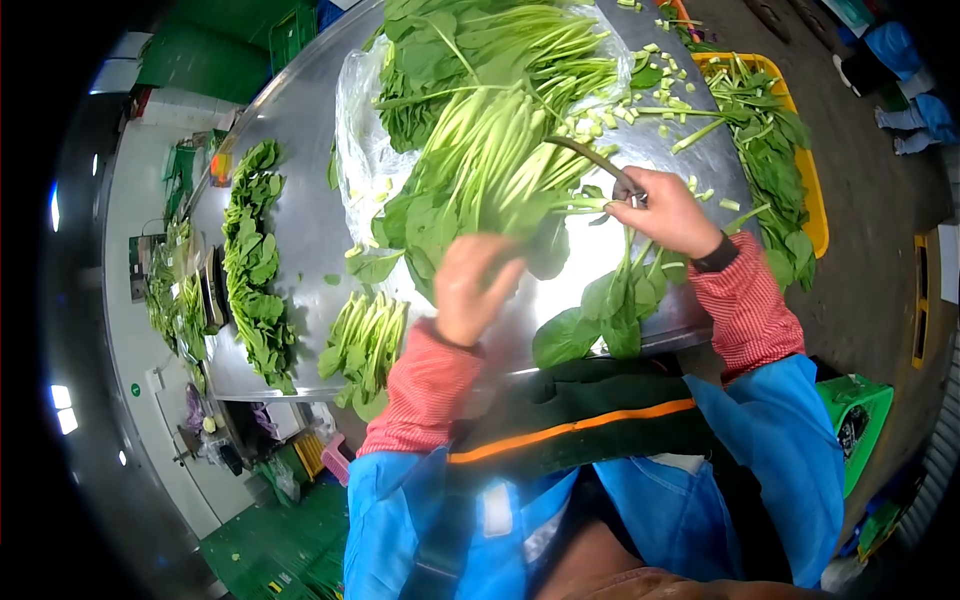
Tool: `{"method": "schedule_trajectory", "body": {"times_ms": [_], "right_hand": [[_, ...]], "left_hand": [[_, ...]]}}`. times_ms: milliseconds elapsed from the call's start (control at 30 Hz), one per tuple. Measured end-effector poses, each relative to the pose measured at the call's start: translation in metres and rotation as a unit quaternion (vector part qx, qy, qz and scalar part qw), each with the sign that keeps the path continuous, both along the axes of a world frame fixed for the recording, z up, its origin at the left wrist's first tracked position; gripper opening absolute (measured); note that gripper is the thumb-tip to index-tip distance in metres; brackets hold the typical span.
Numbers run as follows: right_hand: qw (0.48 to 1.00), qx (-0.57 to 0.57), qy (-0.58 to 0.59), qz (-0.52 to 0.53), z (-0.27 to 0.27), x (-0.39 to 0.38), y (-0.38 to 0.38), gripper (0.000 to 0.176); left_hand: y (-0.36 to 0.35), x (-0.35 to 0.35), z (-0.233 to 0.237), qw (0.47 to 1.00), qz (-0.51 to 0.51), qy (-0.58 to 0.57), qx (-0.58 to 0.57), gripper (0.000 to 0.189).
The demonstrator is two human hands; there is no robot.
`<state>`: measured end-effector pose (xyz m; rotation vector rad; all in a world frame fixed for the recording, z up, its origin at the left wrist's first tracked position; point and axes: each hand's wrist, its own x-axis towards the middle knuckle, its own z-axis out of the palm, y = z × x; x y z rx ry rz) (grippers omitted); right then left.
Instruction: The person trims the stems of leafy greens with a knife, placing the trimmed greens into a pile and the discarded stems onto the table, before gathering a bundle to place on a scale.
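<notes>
Head: greens (772, 150) in yellow crate (816, 215)

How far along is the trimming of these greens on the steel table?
Done: a row of greens and a small bundle lie aside, cut stem bits scattered. In hand: the left hand, blurred, is on a bunch; the right hand holds a knife at its stems. Left: a big pile on the plastic sheet.

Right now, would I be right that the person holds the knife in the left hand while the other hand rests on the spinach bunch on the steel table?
Not quite: the head view shows the knife in the right hand, while the left hand rests on the spinach bunch on the steel table.
</notes>
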<state>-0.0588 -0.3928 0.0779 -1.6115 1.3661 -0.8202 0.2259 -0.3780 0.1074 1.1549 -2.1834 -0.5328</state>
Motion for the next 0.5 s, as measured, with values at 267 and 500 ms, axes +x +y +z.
{"method": "schedule_trajectory", "body": {"times_ms": [267,500], "right_hand": [[0.991,-0.094,-0.066,-0.067,0.041,-0.026,0.021,0.018],[0.949,-0.170,0.204,-0.172,-0.024,-0.025,0.058,0.013]], "left_hand": [[-0.024,-0.104,0.008,0.985,-0.099,0.051,0.131,0.029],[-0.020,-0.102,-0.018,0.809,-0.031,0.257,0.528,0.024]]}}
